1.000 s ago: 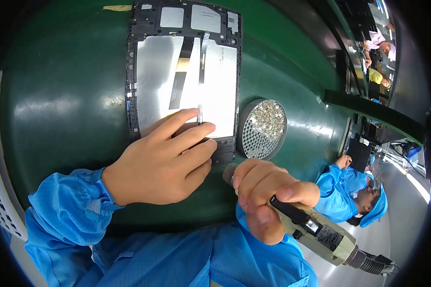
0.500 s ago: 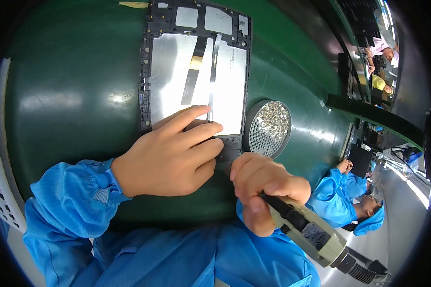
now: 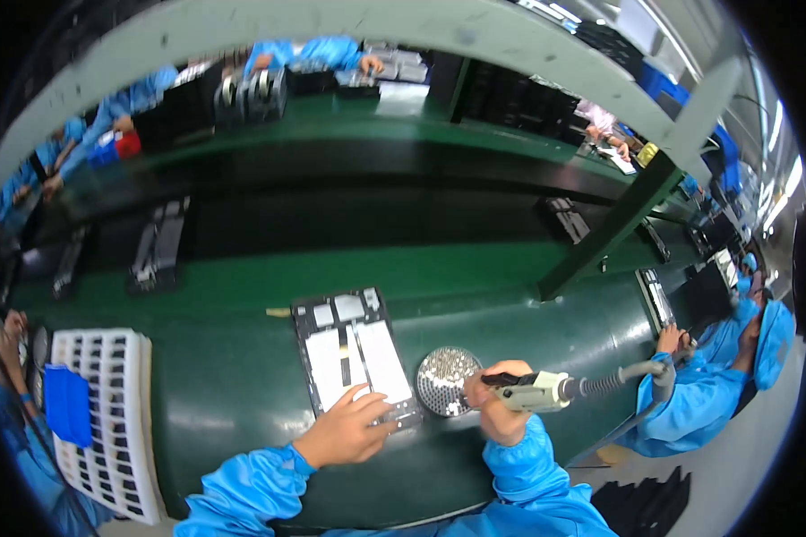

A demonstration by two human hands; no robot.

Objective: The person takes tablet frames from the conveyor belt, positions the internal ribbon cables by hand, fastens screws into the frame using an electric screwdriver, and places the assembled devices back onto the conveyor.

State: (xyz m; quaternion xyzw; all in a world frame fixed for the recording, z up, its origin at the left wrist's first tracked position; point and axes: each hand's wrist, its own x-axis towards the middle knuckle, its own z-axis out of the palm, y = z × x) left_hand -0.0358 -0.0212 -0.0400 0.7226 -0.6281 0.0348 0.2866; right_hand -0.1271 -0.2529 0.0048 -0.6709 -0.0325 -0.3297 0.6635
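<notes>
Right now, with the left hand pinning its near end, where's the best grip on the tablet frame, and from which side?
Probably the long left edge of the frame, reached from the left. It lies flat on the green bench, so only its thin edges offer a pinch. The left hand covers the near end, and the screw dish and right hand with the driver crowd the right side.

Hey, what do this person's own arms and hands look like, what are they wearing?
Both forearms are covered by loose, bright blue long sleeves that bunch at the wrists, the left sleeve and the right sleeve alike. The left hand and right hand are bare, with no gloves. No rings, watch or markings can be made out.
</notes>
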